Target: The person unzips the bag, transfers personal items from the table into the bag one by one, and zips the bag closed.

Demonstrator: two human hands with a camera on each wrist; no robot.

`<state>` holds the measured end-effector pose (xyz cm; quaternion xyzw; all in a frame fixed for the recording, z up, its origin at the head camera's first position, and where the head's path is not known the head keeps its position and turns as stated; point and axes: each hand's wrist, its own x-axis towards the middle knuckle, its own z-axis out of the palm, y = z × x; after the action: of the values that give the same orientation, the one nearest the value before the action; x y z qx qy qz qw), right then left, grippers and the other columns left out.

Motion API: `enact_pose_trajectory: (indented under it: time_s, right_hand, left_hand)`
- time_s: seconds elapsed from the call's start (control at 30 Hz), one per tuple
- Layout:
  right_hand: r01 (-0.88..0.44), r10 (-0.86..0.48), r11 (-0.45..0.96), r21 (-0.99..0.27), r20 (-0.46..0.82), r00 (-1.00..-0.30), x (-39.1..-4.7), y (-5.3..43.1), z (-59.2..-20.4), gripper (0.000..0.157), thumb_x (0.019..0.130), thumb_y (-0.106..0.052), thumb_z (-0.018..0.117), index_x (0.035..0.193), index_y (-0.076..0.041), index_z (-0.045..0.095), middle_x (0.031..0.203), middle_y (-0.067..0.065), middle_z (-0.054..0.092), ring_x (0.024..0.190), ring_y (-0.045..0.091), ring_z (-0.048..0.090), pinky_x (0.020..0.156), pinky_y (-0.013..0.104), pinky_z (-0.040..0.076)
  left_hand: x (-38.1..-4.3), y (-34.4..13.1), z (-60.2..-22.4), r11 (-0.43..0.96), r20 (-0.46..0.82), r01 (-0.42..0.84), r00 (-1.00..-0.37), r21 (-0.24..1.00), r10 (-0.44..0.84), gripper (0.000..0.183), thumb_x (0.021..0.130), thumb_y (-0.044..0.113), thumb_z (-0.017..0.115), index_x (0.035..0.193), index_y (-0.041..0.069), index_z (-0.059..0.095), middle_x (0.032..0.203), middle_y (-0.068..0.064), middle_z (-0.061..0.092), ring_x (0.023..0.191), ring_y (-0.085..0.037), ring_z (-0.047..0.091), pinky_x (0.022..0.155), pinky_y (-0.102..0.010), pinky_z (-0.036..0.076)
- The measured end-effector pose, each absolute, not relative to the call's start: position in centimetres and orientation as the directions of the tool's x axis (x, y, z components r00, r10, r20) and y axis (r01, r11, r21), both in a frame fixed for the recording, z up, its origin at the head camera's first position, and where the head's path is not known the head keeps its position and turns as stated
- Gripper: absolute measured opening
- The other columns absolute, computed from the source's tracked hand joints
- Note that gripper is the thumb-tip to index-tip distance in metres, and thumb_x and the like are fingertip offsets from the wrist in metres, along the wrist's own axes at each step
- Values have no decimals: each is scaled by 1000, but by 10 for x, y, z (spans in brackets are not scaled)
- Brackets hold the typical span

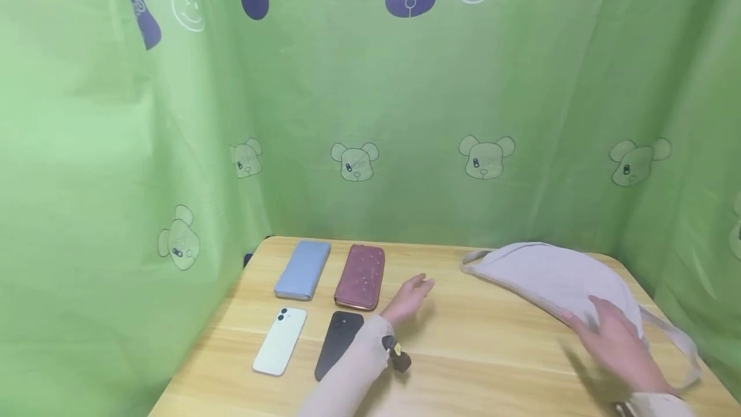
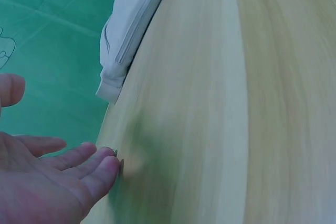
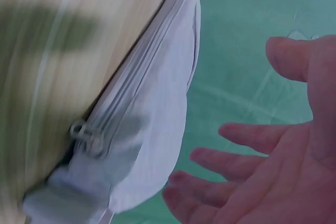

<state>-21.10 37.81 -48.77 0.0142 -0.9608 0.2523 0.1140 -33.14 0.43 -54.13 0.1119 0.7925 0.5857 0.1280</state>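
Observation:
A pale lilac-grey waist bag (image 1: 538,275) lies at the back right of the wooden table, its strap (image 1: 677,340) trailing off to the right. Over the bag's near right side hovers my right hand (image 1: 619,346), fingers spread and nothing in them. In the right wrist view the bag's zipper (image 3: 128,85) and its metal pull (image 3: 89,137) face the hand. My left hand (image 1: 408,301) hangs above the middle of the table, fingers loosely extended, right of a dark red wallet (image 1: 360,277). The left wrist view shows the left palm holding nothing.
Beside the dark red wallet lies a light blue wallet (image 1: 303,270). Nearer me are a white phone (image 1: 280,342) and a black phone (image 1: 337,343), partly covered by the left sleeve (image 1: 353,365). A green patterned curtain (image 1: 428,101) surrounds the table (image 1: 492,365).

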Motion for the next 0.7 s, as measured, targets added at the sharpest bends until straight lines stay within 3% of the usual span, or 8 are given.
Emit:
enact_pose_trajectory:
  time_s: [0.27, 0.57, 0.7]
  right_hand:
    - [-27, 81, 883, -469, 208, -975, -207, 406, -493, 87, 107, -45, 48, 147, 27, 21, 139, 59, 25, 127, 74, 24, 102, 84, 25]
    - [-8, 95, 906, -423, 221, -971, -201, 424, -504, 89, 106, -44, 51, 145, 30, 19, 140, 57, 26, 122, 73, 30, 98, 82, 31]
    - [-25, 84, 917, -398, 255, -963, -201, 428, -506, 86, 104, -40, 55, 141, 32, 25, 136, 56, 31, 118, 73, 35, 95, 80, 34]
  left_hand:
    - [-336, 20, -534, 153, -108, -64, -949, 986, 297, 70, 106, 51, 47, 159, 6, 35, 151, -23, 54, 138, -41, 54, 119, -57, 43]
    - [-347, 41, -538, 8, -113, -115, -963, 993, 243, 66, 104, 36, 54, 158, 1, 35, 154, -24, 50, 141, -43, 51, 120, -55, 42]
    - [-352, 47, -535, -40, -92, -104, -967, 994, 237, 66, 102, 26, 56, 158, -1, 33, 155, -25, 50, 141, -44, 51, 120, -56, 42]
